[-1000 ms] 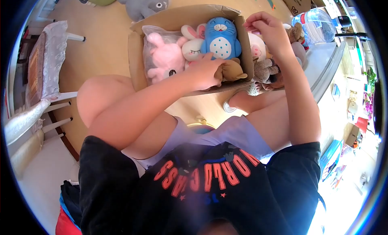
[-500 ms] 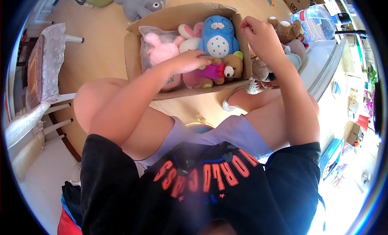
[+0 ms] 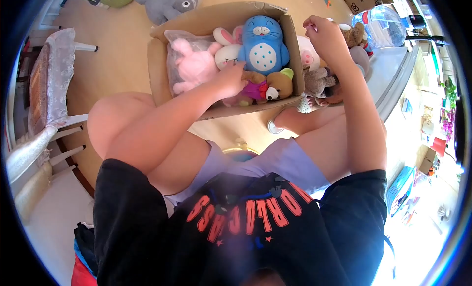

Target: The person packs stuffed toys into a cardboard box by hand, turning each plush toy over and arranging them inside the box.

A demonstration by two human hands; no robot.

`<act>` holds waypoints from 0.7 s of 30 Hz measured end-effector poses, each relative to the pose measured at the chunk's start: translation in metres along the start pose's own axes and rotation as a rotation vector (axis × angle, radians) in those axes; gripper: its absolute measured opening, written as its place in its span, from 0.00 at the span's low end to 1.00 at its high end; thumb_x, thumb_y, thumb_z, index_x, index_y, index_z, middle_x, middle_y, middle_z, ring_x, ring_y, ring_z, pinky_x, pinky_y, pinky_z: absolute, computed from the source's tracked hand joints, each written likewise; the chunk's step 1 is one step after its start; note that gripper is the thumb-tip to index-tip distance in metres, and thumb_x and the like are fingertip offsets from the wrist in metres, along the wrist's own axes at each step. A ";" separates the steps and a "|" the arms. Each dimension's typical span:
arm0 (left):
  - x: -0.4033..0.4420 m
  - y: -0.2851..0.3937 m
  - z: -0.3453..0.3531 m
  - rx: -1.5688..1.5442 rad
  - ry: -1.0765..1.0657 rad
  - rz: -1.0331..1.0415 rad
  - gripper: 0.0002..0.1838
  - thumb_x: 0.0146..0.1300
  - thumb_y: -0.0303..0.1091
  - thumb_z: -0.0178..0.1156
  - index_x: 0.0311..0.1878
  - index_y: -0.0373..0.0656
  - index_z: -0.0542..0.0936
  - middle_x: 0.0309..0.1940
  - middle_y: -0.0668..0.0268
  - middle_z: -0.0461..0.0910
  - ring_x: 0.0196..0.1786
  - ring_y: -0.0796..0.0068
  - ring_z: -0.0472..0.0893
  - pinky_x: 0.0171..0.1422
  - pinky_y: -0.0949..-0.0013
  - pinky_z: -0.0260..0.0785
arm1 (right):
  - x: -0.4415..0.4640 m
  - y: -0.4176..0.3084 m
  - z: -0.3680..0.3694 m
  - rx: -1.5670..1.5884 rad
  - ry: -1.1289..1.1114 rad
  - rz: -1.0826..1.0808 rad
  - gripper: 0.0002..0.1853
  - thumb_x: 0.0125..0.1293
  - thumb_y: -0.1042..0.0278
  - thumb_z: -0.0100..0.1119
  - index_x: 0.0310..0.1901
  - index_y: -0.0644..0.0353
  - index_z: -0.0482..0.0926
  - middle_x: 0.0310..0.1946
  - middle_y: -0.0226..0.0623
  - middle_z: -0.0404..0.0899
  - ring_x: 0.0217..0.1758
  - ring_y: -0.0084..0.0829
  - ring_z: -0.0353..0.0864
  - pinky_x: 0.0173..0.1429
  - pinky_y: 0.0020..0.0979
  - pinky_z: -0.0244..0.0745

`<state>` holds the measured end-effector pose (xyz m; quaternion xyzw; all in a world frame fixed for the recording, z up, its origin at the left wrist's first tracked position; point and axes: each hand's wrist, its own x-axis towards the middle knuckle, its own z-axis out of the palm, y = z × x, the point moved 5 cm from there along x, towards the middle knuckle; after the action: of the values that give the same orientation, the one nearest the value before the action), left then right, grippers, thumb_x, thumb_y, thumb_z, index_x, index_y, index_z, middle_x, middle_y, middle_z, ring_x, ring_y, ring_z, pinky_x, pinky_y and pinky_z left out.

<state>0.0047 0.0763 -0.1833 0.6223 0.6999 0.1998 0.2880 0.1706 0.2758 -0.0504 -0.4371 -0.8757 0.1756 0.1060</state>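
A cardboard box [image 3: 160, 64] holding several plush toys sits between my knees. Inside are a pink plush [image 3: 194, 62] in a clear plastic bag, a white plush rabbit [image 3: 227, 56] with closed eyes, and a blue seal-like plush [image 3: 265, 40]. At the near right lies a brown teddy bear [image 3: 279, 87] in a purple outfit with a red bow. My left hand [image 3: 231, 82] is on the bear's body, its fingers bent down over it and partly hidden. Raised beyond the box's right wall, my right hand [image 3: 324, 35] has curled fingers, with nothing visible in them.
Right of the box are more plush toys, including a grey-brown one [image 3: 319, 82] and a brown bear [image 3: 353, 35], near a large clear water bottle [image 3: 386, 29]. A grey shark-like plush [image 3: 169, 5] lies beyond the box. A chair [image 3: 54, 79] stands left.
My left hand has drawn back slightly and its fingers have bent over the teddy bear. My right hand has shifted right, away from the box wall, uncovering a pink-snouted plush.
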 end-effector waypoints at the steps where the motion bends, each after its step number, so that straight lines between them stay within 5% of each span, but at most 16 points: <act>1: 0.001 0.002 0.000 -0.010 0.006 0.020 0.17 0.64 0.31 0.62 0.56 0.39 0.80 0.44 0.47 0.84 0.50 0.49 0.84 0.55 0.51 0.76 | 0.002 0.006 0.005 -0.035 -0.006 -0.007 0.14 0.69 0.65 0.50 0.46 0.57 0.85 0.39 0.50 0.86 0.44 0.50 0.87 0.51 0.47 0.82; 2: 0.001 0.005 0.000 -0.018 0.010 0.042 0.17 0.63 0.31 0.63 0.55 0.38 0.80 0.42 0.48 0.84 0.50 0.50 0.85 0.55 0.51 0.77 | 0.003 0.012 0.011 -0.069 -0.011 -0.012 0.14 0.69 0.66 0.49 0.47 0.56 0.85 0.40 0.50 0.86 0.44 0.50 0.87 0.51 0.48 0.82; 5: 0.003 0.028 -0.011 0.169 -0.409 -0.063 0.19 0.62 0.34 0.65 0.55 0.37 0.81 0.39 0.51 0.85 0.47 0.53 0.86 0.52 0.52 0.78 | 0.004 0.033 0.042 -0.261 -0.161 0.070 0.14 0.68 0.68 0.49 0.49 0.55 0.84 0.44 0.47 0.87 0.47 0.50 0.87 0.52 0.48 0.81; 8: -0.004 0.062 -0.054 0.293 -0.535 -0.017 0.19 0.63 0.38 0.65 0.52 0.37 0.81 0.40 0.53 0.85 0.45 0.54 0.86 0.50 0.52 0.78 | -0.013 0.036 0.077 -0.419 -0.511 0.079 0.15 0.66 0.66 0.55 0.51 0.57 0.84 0.48 0.52 0.85 0.53 0.52 0.84 0.56 0.47 0.78; 11: 0.004 0.047 -0.063 0.347 -0.434 -0.005 0.27 0.64 0.49 0.65 0.54 0.33 0.77 0.41 0.47 0.85 0.49 0.50 0.84 0.51 0.51 0.76 | -0.020 0.075 0.123 -0.290 -0.850 -0.035 0.18 0.63 0.62 0.62 0.54 0.57 0.83 0.51 0.54 0.84 0.53 0.55 0.83 0.56 0.47 0.78; 15: 0.004 0.041 -0.081 0.377 -0.372 -0.014 0.28 0.67 0.50 0.61 0.59 0.34 0.76 0.44 0.50 0.85 0.49 0.52 0.84 0.53 0.51 0.76 | -0.034 0.108 0.159 -0.222 -0.722 -0.131 0.20 0.59 0.63 0.68 0.52 0.61 0.83 0.52 0.53 0.84 0.54 0.53 0.83 0.57 0.44 0.78; 19: -0.007 0.047 -0.088 0.450 -0.355 0.044 0.25 0.68 0.49 0.62 0.57 0.37 0.76 0.46 0.53 0.85 0.50 0.52 0.84 0.52 0.52 0.77 | -0.012 0.061 0.095 -0.242 -0.666 -0.011 0.11 0.60 0.72 0.63 0.46 0.61 0.83 0.46 0.51 0.85 0.52 0.52 0.84 0.55 0.43 0.78; 21: -0.014 0.053 -0.093 0.464 -0.302 0.098 0.23 0.68 0.48 0.62 0.55 0.38 0.77 0.46 0.54 0.85 0.50 0.52 0.85 0.50 0.53 0.78 | 0.012 0.068 0.060 -0.243 -0.449 -0.094 0.09 0.62 0.75 0.58 0.43 0.64 0.82 0.43 0.51 0.84 0.47 0.54 0.83 0.53 0.45 0.78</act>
<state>-0.0151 0.0775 -0.0767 0.7275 0.6452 -0.0470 0.2288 0.1922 0.3107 -0.1322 -0.3553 -0.9114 0.1566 -0.1364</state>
